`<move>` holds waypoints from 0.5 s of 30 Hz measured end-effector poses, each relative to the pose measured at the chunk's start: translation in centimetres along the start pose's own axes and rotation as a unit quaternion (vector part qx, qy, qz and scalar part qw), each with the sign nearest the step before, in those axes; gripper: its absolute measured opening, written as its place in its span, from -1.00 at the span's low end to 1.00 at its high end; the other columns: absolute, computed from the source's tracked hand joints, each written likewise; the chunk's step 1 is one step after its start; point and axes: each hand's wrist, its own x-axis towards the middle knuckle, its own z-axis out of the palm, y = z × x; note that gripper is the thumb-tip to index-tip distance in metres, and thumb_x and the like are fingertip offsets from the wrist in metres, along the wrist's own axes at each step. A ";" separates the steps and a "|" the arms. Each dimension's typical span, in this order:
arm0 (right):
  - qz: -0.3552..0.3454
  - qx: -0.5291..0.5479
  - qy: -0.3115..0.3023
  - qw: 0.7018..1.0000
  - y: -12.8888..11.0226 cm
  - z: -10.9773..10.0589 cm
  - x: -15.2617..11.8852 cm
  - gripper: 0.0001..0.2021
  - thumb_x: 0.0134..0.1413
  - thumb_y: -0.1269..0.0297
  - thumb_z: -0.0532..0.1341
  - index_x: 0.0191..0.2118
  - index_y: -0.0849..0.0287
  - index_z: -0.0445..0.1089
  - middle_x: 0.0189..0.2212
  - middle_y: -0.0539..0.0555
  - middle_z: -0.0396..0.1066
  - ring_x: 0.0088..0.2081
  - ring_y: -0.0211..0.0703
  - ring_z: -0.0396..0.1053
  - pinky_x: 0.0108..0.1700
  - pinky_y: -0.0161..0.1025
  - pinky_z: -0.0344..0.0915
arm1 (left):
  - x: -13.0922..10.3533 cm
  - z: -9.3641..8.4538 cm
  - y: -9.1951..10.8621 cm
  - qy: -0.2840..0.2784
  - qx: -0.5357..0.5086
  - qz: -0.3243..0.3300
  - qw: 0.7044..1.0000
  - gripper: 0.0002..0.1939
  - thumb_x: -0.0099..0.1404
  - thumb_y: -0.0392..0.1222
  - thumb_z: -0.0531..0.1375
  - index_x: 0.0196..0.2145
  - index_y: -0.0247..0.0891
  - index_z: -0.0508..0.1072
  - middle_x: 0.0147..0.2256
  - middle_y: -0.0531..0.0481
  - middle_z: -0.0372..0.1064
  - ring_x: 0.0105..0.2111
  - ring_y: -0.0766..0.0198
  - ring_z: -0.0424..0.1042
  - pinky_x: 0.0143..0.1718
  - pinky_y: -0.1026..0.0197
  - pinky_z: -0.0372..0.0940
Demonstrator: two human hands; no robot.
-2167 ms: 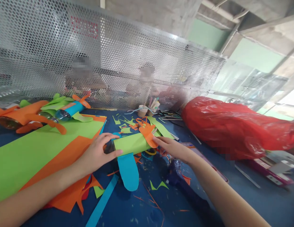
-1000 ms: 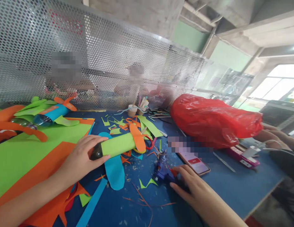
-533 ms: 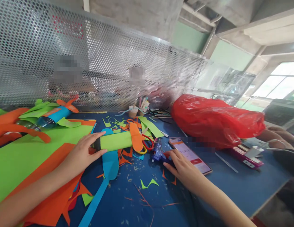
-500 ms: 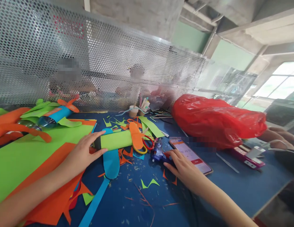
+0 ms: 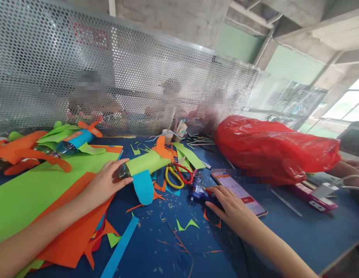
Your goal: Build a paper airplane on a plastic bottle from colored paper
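Likely light and slick, bottle (image 5: 146,163) is grasped at bare end by left hand (image 5: 107,178) | flaps (image 5: 144,187), seemingly bendable, best avoided | glue gun (image 5: 198,191) is touched by right hand (image 5: 230,202), fingers' closure unclear

From the scissors (image 5: 177,168), the bottle plane (image 5: 146,163) is toward ten o'clock, the sheet stack (image 5: 46,189) farther at nine, the marker cup (image 5: 178,136) before the perforated screen (image 5: 144,65) at twelve, the plastic bag (image 5: 272,150) toward two, the glue gun (image 5: 199,190), then the phone (image 5: 244,193), toward four.
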 end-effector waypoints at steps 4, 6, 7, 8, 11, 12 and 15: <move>-0.006 -0.051 -0.003 0.999 0.0 -0.1 -0.1 -0.62 0.22 0.10 0.12 0.04 0.22 0.36 -0.01 0.31 0.42 0.04 0.20 0.38 0.01 0.10 0.35 | 0.5 -0.4 -0.2 0.040 -0.014 -0.045 0.998 -0.35 0.30 0.17 0.05 0.21 -0.25 0.14 -0.09 -0.18 0.27 -0.10 0.01 0.36 -0.12 -0.02 0.33; -0.006 -0.077 0.004 0.997 -0.4 -0.6 0.2 -0.59 0.21 0.08 0.13 0.04 0.27 0.38 -0.05 0.34 0.45 0.02 0.23 0.39 0.00 0.12 0.36 | 0.6 -0.5 -0.3 0.052 -0.015 -0.059 0.997 -0.33 0.31 0.17 0.02 0.25 -0.23 0.08 -0.17 -0.14 0.28 -0.17 0.04 0.37 -0.20 0.02 0.35; -0.010 -0.087 0.010 0.996 -0.7 -1.0 0.5 -0.59 0.21 0.08 0.13 0.03 0.29 0.39 -0.06 0.34 0.46 0.02 0.24 0.40 -0.01 0.13 0.36 | 0.7 -0.5 -0.4 0.055 -0.013 -0.063 0.996 -0.33 0.32 0.16 0.01 0.26 -0.22 0.06 -0.20 -0.12 0.28 -0.19 0.05 0.37 -0.21 0.02 0.35; -0.016 -0.095 0.015 0.995 -1.1 -1.4 0.9 -0.60 0.22 0.10 0.12 0.02 0.30 0.40 -0.07 0.35 0.47 0.01 0.25 0.40 -0.01 0.13 0.36 | 0.7 -0.5 -0.4 0.058 -0.010 -0.066 0.996 -0.34 0.32 0.15 0.01 0.27 -0.21 0.06 -0.22 -0.11 0.28 -0.20 0.05 0.36 -0.22 0.02 0.35; -0.033 -0.109 0.000 0.993 -2.4 -2.9 2.9 -0.64 0.27 0.22 0.08 0.06 0.29 0.39 -0.02 0.31 0.45 0.03 0.19 0.38 0.04 0.10 0.32 | 0.6 -0.1 -0.3 0.063 0.004 -0.067 0.996 -0.38 0.33 0.08 0.02 0.26 -0.21 0.09 -0.23 -0.12 0.27 -0.21 0.04 0.34 -0.22 0.01 0.34; -0.037 -0.109 -0.010 0.993 -2.8 -3.2 3.8 -0.64 0.29 0.25 0.06 0.11 0.26 0.35 0.03 0.27 0.43 0.06 0.13 0.35 0.09 0.06 0.28 | 0.6 0.1 -0.3 0.066 0.008 -0.064 0.996 -0.39 0.33 0.06 0.02 0.26 -0.21 0.10 -0.22 -0.13 0.26 -0.20 0.04 0.34 -0.22 0.01 0.33; -0.048 -0.112 -0.021 0.992 -3.1 -3.5 7.0 -0.64 0.35 0.28 -0.01 0.17 0.18 0.30 0.11 0.19 0.36 0.12 0.01 0.28 0.15 -0.07 0.22 | 0.6 0.7 -0.4 0.078 0.021 -0.039 0.996 -0.51 0.34 -0.03 -0.01 0.20 -0.14 0.17 -0.16 -0.13 0.25 -0.13 0.03 0.31 -0.12 -0.03 0.31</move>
